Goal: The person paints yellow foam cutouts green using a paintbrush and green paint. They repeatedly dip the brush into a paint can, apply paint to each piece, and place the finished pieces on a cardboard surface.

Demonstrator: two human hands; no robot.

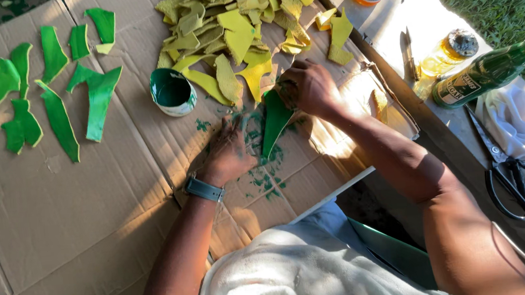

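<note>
One green-painted piece (275, 120) is pinned to the cardboard sheet (93, 211) between both hands: the left hand (230, 150) is pressed flat just beside it, fingers spread, and the right hand (308, 88) is closed over its upper end; whatever is gripped there is hidden. One paint cup (172, 91) stands beyond the left hand. Roughly a dozen green pieces (60, 119) lie further left; the yellow pile (234, 31) cannot be counted. Two bottles (487, 70) and one pair of scissors (514, 177) lie right of the right hand.
</note>
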